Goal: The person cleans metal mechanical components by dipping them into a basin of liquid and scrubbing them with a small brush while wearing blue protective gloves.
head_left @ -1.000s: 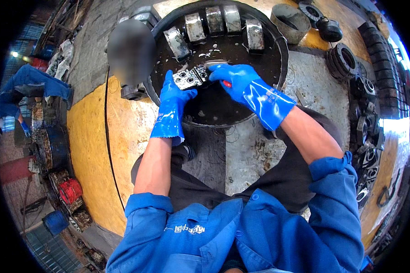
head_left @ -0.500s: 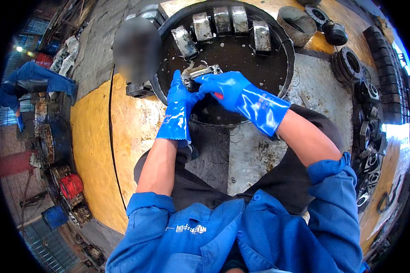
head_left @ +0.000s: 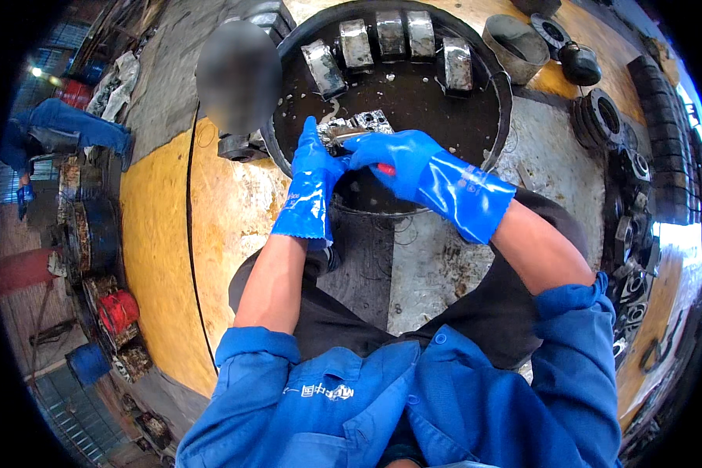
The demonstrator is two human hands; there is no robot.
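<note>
My left hand (head_left: 315,168), in a long blue rubber glove, grips a wet, shiny metal block (head_left: 371,120) with holes in it. Its thumb or a finger points up along the block's left side. Across the near side curl the fingers of my right hand (head_left: 402,158), gloved the same way, so both hands hold the block. They are above the near part of a round black tub (head_left: 504,117) of dark liquid. Gloves cover the block's lower part. At the tub's far side several metal blocks (head_left: 390,37) stand in a curved row.
A grey bucket (head_left: 515,51) and a dark pot (head_left: 580,64) stand right of the tub. Flanged rings (head_left: 598,117) and metal parts line the right side. At far left a person in blue (head_left: 74,125) bends over near drums. A blurred patch hides something left of the tub.
The metal block has turned in my hands, showing more of its holed face. My right hand has shifted slightly right and down. The person at far left has moved an arm.
</note>
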